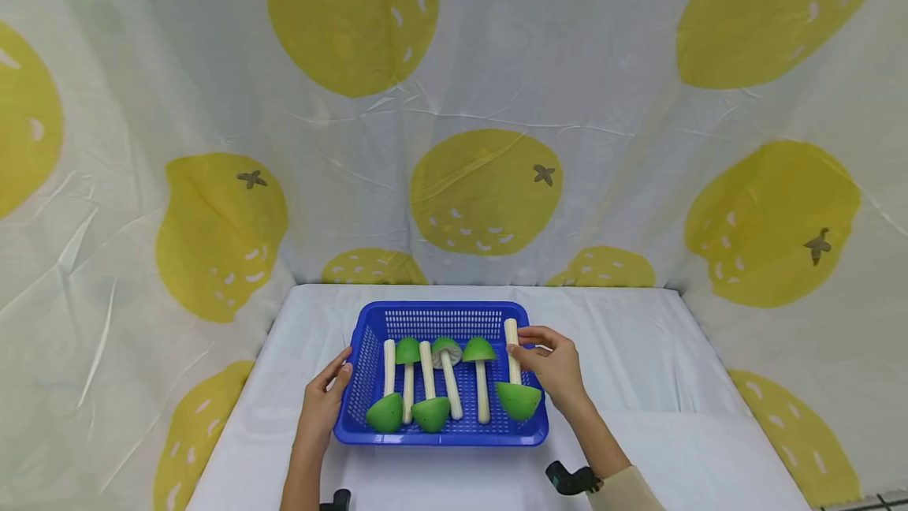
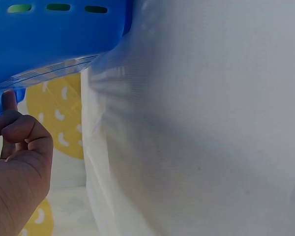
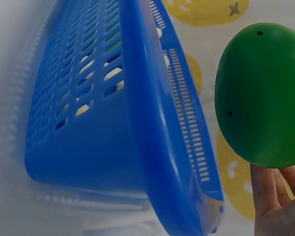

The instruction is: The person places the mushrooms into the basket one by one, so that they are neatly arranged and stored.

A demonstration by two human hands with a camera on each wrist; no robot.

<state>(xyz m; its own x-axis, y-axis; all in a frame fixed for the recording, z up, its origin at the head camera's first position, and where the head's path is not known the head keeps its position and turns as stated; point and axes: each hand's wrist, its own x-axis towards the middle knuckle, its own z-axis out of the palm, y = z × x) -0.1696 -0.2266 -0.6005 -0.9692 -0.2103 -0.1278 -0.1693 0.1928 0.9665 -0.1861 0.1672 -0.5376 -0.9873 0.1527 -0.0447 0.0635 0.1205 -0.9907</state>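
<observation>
The left hand (image 1: 322, 400) rests on the left rim of the blue basket (image 1: 440, 436), fingers loosely curled, thumb at the edge, gripping nothing. The basket sits on the white table (image 1: 638, 353) with six green-capped toy mushrooms inside. The right hand (image 1: 556, 365) pinches the stem of the rightmost mushroom (image 1: 516, 385), at the basket's right side.
</observation>
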